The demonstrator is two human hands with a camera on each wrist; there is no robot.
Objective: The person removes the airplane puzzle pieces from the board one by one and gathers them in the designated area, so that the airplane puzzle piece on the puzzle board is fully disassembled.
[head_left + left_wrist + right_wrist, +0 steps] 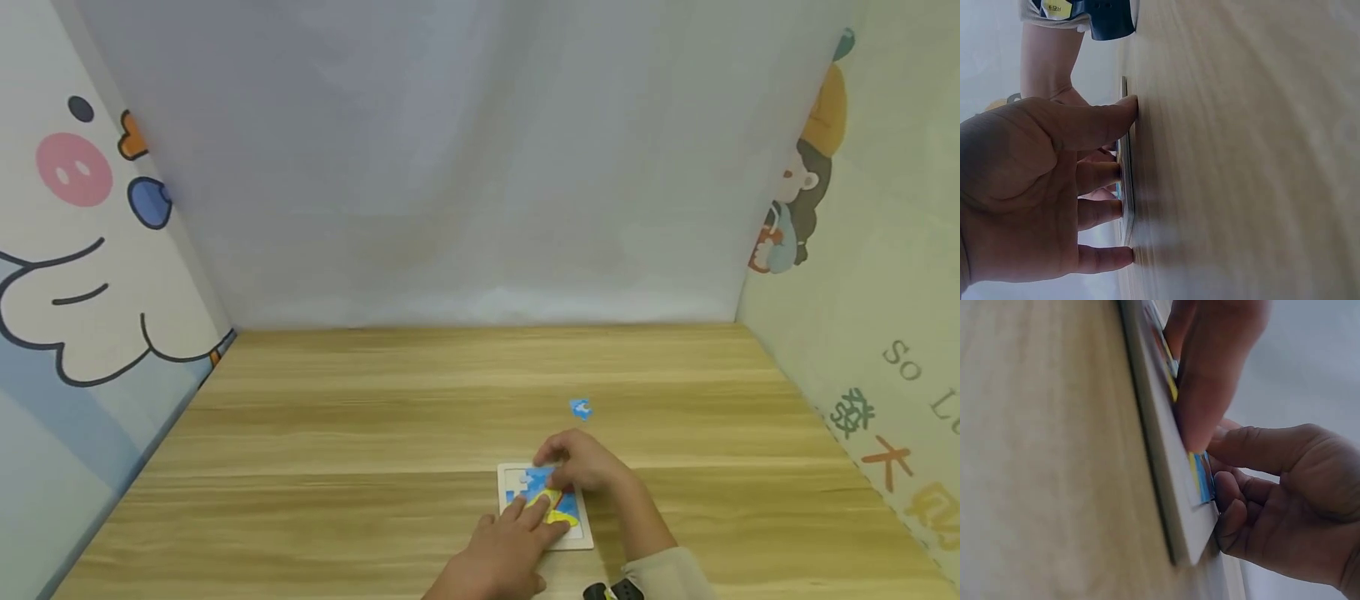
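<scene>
A small jigsaw puzzle (570,504), blue with a yellow shape, lies in a pale tray (588,533) on the table. My left hand (510,542) spreads over its near left part, fingers straight and several tips pressing on it. In the left wrist view the thumb (1110,122) reaches down at the tray's near side. My right hand (592,462) bends over the far right edge, index and thumb apart. The right wrist view shows its thumb (1244,449) against the puzzle and other fingers (1230,519) bent beside the tray.
A loose blue jigsaw piece (581,408) lies on the wooden table (337,450) beyond my right hand. Pale tray base shows at the puzzle's far left corner. A grey-white wall (465,167) stands behind, with printed panels at both sides.
</scene>
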